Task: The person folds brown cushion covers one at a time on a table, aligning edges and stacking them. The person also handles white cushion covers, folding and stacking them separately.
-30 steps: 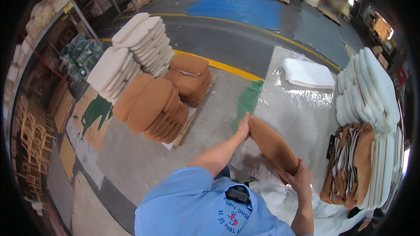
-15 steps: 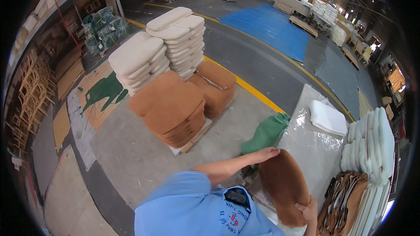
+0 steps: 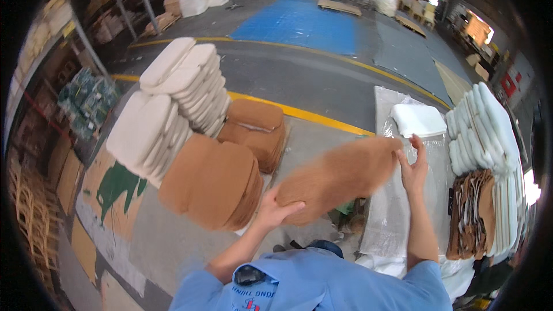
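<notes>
in the head view the person holds a brown seat cushion (image 3: 340, 175) out in front at about chest height, slightly blurred, with its long side running from lower left up to the right. the left hand (image 3: 276, 210) is clamped on the cushion's lower left corner, thumb on top and fingers underneath as far as the view shows, which carries the weight at that end. the right hand (image 3: 413, 167) lies flat and spread against the far right edge, fingers apart and pointing up, more a steadying press than a grip, so the wide, floppy pad is kept stretched between the two ends rather than sagging. the cushion hangs in the air between the work table covered in clear plastic sheet (image 3: 397, 219) on the right and the low stack of brown cushions (image 3: 213, 187) on a pallet to the left, touching neither. behind that stack stands a second brown stack (image 3: 256, 132), and beside both lean two tall piles of white foam pads (image 3: 167, 115). on the table a white foam pad (image 3: 419, 120) lies near its far end, and more white pads (image 3: 484, 129) stand on edge along the right rim above what looks like a heap of brown covers (image 3: 475, 213). the table's left edge sits just under the cushion; open concrete floor (image 3: 322, 80) with a yellow line (image 3: 299, 112) lies beyond, leaving free room to swing left and forward.
</notes>
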{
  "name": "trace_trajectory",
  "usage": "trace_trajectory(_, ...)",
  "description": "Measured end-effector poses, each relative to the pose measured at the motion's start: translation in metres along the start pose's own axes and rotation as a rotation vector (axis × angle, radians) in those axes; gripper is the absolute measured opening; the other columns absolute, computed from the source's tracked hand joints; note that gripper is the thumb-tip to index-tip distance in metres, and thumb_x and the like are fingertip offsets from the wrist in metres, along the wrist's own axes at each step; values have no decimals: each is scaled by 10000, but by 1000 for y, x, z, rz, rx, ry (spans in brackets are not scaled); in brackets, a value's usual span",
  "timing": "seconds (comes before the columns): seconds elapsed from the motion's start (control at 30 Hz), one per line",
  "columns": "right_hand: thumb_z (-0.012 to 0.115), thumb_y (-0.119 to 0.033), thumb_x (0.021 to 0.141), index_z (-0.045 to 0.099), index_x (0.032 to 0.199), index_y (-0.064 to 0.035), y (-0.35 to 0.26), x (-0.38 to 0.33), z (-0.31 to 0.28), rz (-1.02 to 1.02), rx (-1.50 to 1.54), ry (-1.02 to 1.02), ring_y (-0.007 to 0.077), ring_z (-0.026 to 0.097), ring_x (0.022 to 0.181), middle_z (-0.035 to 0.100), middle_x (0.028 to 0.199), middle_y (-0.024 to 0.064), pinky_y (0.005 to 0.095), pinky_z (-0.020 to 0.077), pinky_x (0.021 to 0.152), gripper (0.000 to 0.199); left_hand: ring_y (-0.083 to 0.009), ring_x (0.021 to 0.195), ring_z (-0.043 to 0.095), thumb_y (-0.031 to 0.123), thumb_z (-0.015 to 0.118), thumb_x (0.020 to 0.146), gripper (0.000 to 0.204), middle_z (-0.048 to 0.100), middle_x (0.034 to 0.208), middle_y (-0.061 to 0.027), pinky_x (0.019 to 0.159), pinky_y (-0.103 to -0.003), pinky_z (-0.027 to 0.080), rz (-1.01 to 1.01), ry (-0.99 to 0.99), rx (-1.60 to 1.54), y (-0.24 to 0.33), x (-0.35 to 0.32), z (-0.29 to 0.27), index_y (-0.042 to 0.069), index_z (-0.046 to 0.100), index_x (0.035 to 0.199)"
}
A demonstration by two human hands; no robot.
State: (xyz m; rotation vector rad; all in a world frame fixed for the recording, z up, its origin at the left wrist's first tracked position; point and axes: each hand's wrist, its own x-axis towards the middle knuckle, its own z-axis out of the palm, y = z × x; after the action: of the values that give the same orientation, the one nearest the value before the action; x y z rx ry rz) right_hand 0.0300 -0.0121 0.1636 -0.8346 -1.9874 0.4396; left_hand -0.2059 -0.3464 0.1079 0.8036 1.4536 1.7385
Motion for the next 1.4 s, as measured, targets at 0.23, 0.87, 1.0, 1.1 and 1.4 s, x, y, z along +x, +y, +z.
trace_trajectory(0.23, 508, -824, 922, 442, 1531, -174, -41, -114, 204, 1231, 1204, -715, 383, 477, 1381, 544, 1466, 180, 634, 390, 1074, 894, -216, 1203, 657, 147, 889, 834, 683, 696, 1297, -167, 1041, -382, 506, 325, 308, 241, 25, 22, -23, -74, 577, 1399)
trace_trajectory(0.87, 437, -517, 1081, 628, 1343, -159, -33, 34, 498, 1439, 1744, -821, 249, 668, 1151, 688, 1251, 48, 436, 576, 935, 483, -257, 1465, 459, -5, 725, 861, 954, 412, 1637, -170, 1155, -397, 431, 31, 111, 448, -23, 305, -101, 27, 212, 1665)
trace_trajectory(1.0, 418, -462, 1112, 613, 1369, -166, -58, 55, 493, 1612, 1430, -873, 259, 645, 1190, 669, 1299, 49, 475, 559, 980, 438, -232, 1375, 566, 28, 739, 882, 871, 518, 1567, -178, 1066, -367, 508, -17, 256, 456, -42, 320, -116, 26, 308, 1639)
trace_trajectory(1.1, 360, -487, 1126, 603, 1395, -164, -64, 67, 506, 1778, 1505, -650, 287, 637, 1210, 664, 1336, 68, 517, 544, 1005, 485, -360, 1325, 622, 87, 756, 834, 846, 606, 1435, -263, 1088, -390, 497, 1, 330, 514, -36, 337, -120, -18, 384, 1587)
trace_trajectory(1.4, 462, -531, 1102, 621, 1321, -182, -90, 101, 507, 2018, 1359, -446, 226, 683, 1043, 710, 1233, 31, 387, 563, 852, 442, -257, 1218, 697, 36, 717, 923, 746, 666, 1377, -234, 998, -346, 552, 65, 546, 373, -23, 372, -136, -37, 375, 1582)
